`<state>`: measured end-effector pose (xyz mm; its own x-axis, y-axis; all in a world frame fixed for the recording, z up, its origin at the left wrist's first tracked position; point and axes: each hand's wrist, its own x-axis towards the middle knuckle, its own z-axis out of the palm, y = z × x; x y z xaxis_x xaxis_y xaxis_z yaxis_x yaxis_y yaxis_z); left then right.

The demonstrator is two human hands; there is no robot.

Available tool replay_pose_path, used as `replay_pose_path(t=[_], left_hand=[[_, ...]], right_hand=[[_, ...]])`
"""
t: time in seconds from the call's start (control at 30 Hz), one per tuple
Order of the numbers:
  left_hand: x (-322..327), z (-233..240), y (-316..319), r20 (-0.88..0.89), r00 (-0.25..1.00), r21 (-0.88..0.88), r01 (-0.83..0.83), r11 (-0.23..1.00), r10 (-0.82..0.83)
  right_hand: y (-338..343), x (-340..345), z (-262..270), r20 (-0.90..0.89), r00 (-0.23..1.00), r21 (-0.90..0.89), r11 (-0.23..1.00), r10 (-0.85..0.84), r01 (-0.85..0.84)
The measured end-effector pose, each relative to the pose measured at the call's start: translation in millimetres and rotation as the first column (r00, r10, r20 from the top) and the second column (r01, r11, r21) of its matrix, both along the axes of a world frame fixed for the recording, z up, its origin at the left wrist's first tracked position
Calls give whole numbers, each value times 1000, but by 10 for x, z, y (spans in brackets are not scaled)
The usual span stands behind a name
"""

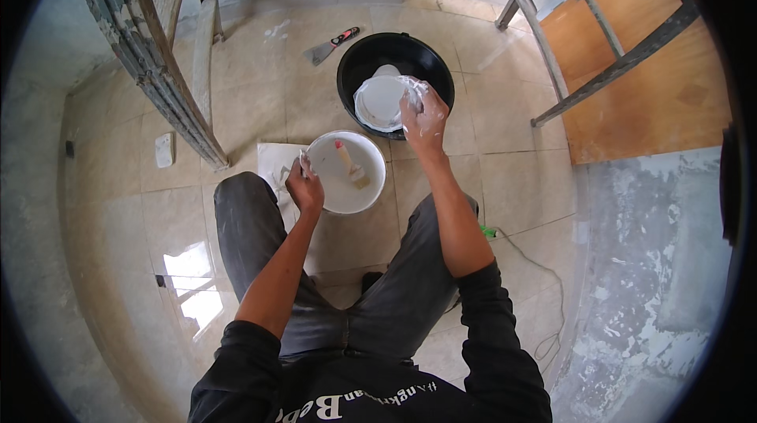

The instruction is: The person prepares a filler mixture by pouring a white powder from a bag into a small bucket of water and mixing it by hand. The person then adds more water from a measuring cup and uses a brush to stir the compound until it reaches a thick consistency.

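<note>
My right hand [424,112], smeared white, grips the rim of a small white container [379,102] over a black plastic basin [440,62]. A paler rounded shape shows behind the container. My left hand [306,179] is closed at the left rim of a white bucket [381,154]; white-smeared fingers hold the rim or something small there. Inside the bucket, a paintbrush [351,164] with a red-tipped pale handle lies with its bristles toward me. On the floor at the basin's upper left is a putty knife [331,46] with a red and black handle.
A white sheet [275,157] lies partly under the bucket. Paint-stained ladder or scaffold legs [177,92] stand at left, a metal frame [615,86] at right before a wooden board [644,109]. A white block [165,150] is at left; a thin cable [556,287] runs along the right.
</note>
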<state>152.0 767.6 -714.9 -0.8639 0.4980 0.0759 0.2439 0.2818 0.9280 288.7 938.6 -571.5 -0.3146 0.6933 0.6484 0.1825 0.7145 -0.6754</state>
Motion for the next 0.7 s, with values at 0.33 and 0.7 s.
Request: replay_pose_path(t=[0.33,0.7], left_hand=[[3,85,-4,24,1000,-145,10,989,-7],[15,66,-15,-11,1000,-81,9,997,-10]], right_hand=[[-155,-111,148,-43,999,57,998,7,-4],[-325,-151,250,-35,997,88,994,65,-62]])
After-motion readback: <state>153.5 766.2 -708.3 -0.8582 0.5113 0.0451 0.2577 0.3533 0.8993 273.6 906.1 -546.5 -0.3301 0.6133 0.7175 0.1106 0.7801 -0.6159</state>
